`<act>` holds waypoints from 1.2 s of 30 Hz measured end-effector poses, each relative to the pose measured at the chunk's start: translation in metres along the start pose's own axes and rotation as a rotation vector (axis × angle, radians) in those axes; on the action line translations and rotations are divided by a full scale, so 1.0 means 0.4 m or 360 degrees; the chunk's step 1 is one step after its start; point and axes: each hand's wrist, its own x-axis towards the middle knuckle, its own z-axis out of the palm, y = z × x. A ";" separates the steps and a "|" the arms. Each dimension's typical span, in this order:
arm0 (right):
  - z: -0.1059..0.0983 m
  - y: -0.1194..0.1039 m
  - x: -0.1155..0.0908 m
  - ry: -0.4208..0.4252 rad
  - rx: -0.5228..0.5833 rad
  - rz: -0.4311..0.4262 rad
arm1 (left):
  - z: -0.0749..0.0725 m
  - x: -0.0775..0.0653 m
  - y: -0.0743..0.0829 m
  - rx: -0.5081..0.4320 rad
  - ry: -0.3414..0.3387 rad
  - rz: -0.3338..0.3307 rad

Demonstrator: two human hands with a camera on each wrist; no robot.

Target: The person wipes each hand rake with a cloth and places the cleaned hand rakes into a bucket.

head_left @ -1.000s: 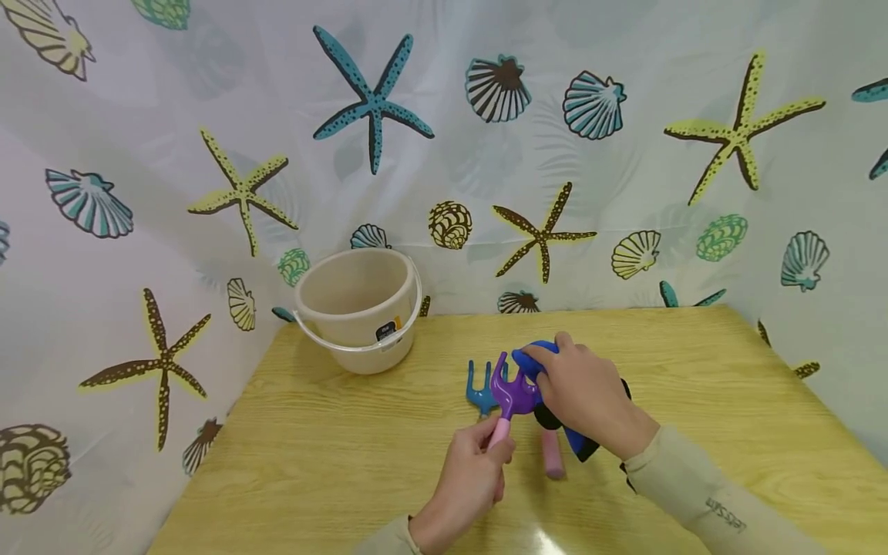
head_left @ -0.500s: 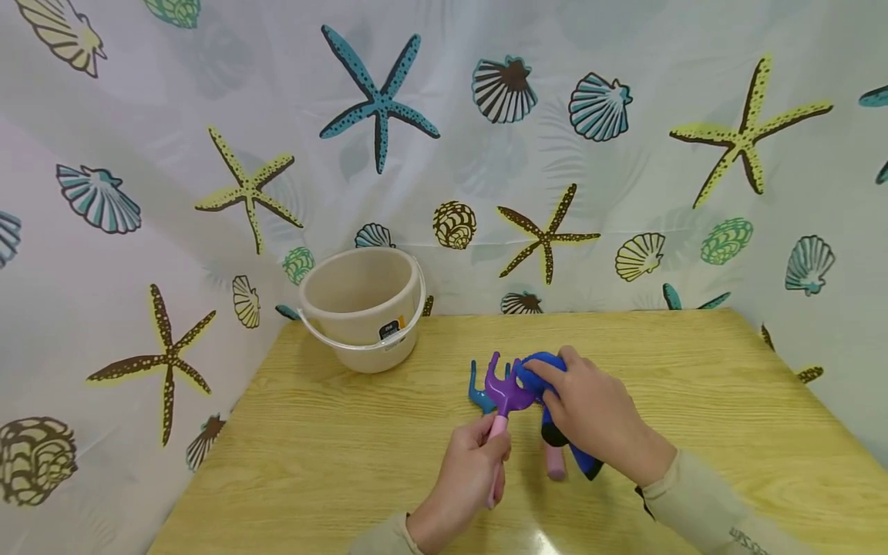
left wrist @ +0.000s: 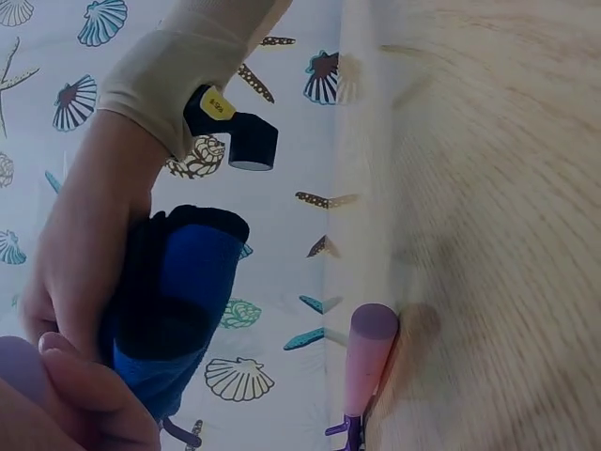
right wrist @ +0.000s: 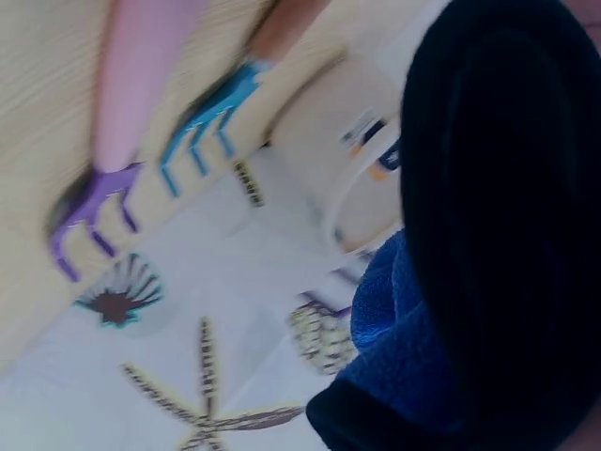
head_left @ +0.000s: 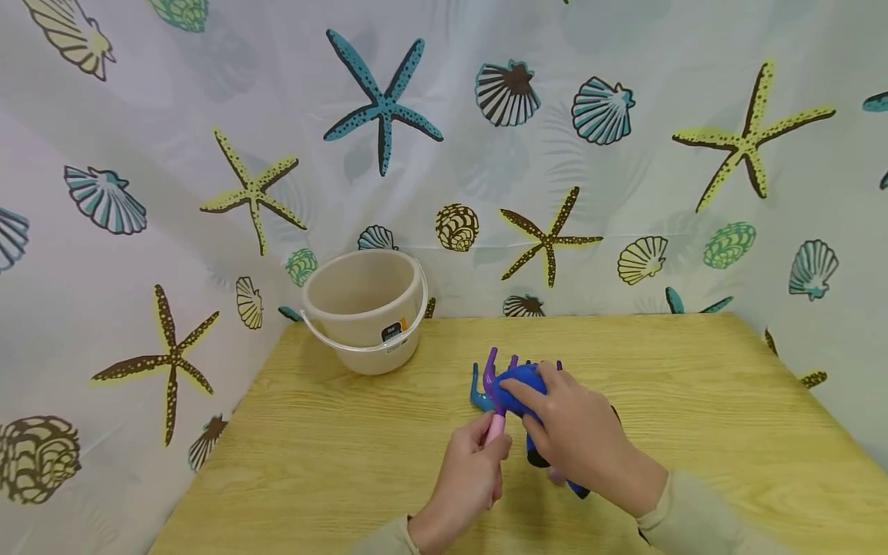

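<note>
In the head view my left hand (head_left: 466, 470) grips the pink handle of a small purple hand rake (head_left: 489, 370), its tines pointing away from me. My right hand (head_left: 590, 435) holds a blue cloth with black edging (head_left: 522, 385) against the rake's head and covers most of it. The cloth (left wrist: 192, 282) hangs in thick folds in the left wrist view. A second purple rake with a pink handle (right wrist: 141, 85) lies on the table beneath my hands. Beside it is a blue rake (right wrist: 211, 113), partly hidden behind the held one in the head view.
A beige bucket (head_left: 361, 339) with a white handle stands at the table's back left. The wood-patterned table (head_left: 333, 455) meets a white curtain (head_left: 444, 154) printed with starfish and shells at the back and sides.
My right hand has drawn the cloth down and left over the purple rake's head, hiding more of it. My left hand keeps its grip on the handle, almost in place.
</note>
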 end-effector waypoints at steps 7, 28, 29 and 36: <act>-0.008 -0.023 0.029 0.0024 -0.0107 -0.0097 | 0.002 -0.001 -0.008 0.0095 -0.0021 0.0050; -0.054 -0.035 0.064 -0.0321 -0.0083 -0.0023 | 0.007 0.002 -0.019 0.0209 -0.0061 0.0007; -0.054 -0.033 0.066 -0.0312 -0.0097 -0.0009 | 0.008 0.002 -0.019 0.0208 -0.0060 0.0002; -0.033 0.034 0.096 -0.0379 -0.0139 0.0230 | 0.023 -0.005 -0.023 0.0206 -0.0071 -0.0072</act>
